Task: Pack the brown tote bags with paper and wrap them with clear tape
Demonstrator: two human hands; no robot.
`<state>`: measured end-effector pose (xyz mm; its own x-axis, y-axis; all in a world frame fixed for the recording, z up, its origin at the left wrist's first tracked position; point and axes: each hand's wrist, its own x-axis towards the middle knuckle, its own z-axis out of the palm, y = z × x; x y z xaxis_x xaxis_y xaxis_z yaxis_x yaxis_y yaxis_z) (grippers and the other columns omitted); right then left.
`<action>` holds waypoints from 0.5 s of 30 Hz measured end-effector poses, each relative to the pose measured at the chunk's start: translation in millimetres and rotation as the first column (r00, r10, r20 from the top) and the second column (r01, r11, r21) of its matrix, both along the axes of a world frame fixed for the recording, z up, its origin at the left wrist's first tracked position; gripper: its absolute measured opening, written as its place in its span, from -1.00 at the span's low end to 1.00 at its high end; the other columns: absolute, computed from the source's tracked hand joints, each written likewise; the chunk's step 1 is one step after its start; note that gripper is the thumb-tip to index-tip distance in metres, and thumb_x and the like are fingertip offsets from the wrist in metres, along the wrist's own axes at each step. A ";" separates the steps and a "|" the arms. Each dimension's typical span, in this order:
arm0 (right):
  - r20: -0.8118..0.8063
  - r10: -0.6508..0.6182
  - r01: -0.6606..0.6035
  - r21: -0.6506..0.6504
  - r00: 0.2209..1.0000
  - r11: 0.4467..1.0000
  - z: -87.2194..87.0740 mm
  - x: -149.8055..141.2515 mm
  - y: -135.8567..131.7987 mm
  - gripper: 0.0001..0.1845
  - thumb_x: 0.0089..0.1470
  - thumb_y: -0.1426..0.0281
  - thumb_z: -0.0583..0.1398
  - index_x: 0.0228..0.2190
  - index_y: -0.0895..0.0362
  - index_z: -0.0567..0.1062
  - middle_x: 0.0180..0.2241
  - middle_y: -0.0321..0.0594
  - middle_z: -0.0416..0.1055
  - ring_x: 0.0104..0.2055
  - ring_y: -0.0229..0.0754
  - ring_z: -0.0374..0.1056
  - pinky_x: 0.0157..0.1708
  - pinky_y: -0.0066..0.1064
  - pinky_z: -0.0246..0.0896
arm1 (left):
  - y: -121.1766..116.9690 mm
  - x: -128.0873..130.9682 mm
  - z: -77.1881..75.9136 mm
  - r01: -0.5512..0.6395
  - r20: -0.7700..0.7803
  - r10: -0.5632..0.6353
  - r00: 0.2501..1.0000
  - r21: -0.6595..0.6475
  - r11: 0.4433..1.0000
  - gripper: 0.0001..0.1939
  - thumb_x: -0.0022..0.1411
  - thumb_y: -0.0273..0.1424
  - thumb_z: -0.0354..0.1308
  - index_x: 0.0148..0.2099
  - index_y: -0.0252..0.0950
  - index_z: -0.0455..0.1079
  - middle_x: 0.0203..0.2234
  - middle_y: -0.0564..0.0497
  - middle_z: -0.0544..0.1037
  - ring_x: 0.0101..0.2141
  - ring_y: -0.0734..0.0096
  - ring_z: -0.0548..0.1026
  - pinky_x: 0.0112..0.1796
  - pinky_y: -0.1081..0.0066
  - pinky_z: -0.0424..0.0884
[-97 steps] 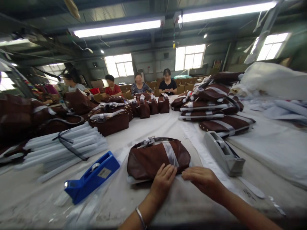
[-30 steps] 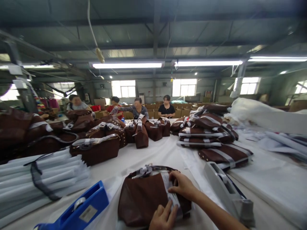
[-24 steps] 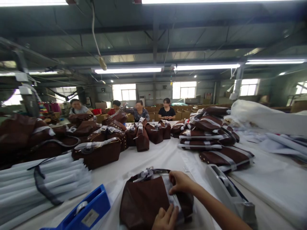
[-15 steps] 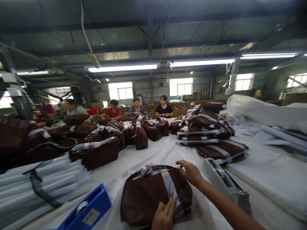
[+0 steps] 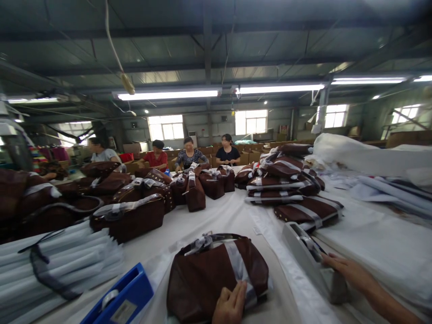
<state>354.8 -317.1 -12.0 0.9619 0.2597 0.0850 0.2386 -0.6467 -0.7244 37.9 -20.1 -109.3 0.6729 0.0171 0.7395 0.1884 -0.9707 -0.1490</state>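
A dark brown handbag [image 5: 205, 276] lies in front of me, with a pale translucent strip [image 5: 236, 261] around its body and wrapping on its handle hardware. My left hand [image 5: 231, 303] is at the bag's near side, fingers closed together and pressed on the lower part of the strip. To the right stands a grey tape dispenser [image 5: 300, 245]. My right hand [image 5: 340, 267] reaches it from the right, its fingers together at the dispenser's edge; anything between the fingertips is too small to make out.
A blue tape dispenser [image 5: 126, 294] stands left of the bag, beside a tied bundle of white rolls [image 5: 67, 265]. More brown bags [image 5: 131, 220] crowd the table's left and far side. Wrapped flat bags [image 5: 280, 184] are stacked behind the grey dispenser. Several people sit across the table.
My right hand has left the handbag's upper right corner and moved right to the grey tape dispenser. My left hand stays on the strip. The view has shifted slightly.
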 end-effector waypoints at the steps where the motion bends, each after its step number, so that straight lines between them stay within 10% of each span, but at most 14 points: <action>1: -0.105 0.008 -0.004 0.037 0.994 0.999 -0.6 -2.3 0.7 -0.43 -0.22 -0.17 0.11 -0.51 -0.01 0.66 -0.03 -0.11 0.55 0.10 0.20 0.39 0.03 -0.16 0.32 | 0.2 -0.1 -0.2 0.005 0.000 -0.005 1.000 -0.002 1.000 -0.54 0.33 -0.59 0.05 0.22 -0.16 0.38 0.01 0.09 0.58 -0.35 0.46 0.47 -0.21 0.52 0.51; 6: -0.374 0.012 0.050 0.155 0.927 0.987 8.9 -17.4 0.4 -0.33 -0.25 -0.21 0.17 -0.34 0.04 0.70 0.01 -0.03 0.52 0.18 0.28 0.30 0.07 0.00 0.27 | 0.5 -0.1 -2.6 0.017 0.006 -0.017 1.000 -0.022 1.000 -0.57 0.36 -0.54 0.06 0.23 -0.18 0.36 0.03 0.09 0.57 -0.38 0.47 0.44 -0.24 0.54 0.51; 15: -0.279 0.082 -0.007 0.261 0.957 0.965 41.4 -36.4 7.2 -0.53 -0.40 -0.17 0.26 -0.51 -0.14 0.69 -0.06 0.03 0.55 0.10 0.43 0.35 -0.02 0.25 0.28 | -0.2 -1.2 -5.4 0.010 -0.028 -0.011 1.000 -0.035 0.999 -0.48 0.29 -0.65 0.08 0.24 -0.18 0.35 0.05 0.08 0.56 -0.35 0.46 0.46 -0.18 0.51 0.51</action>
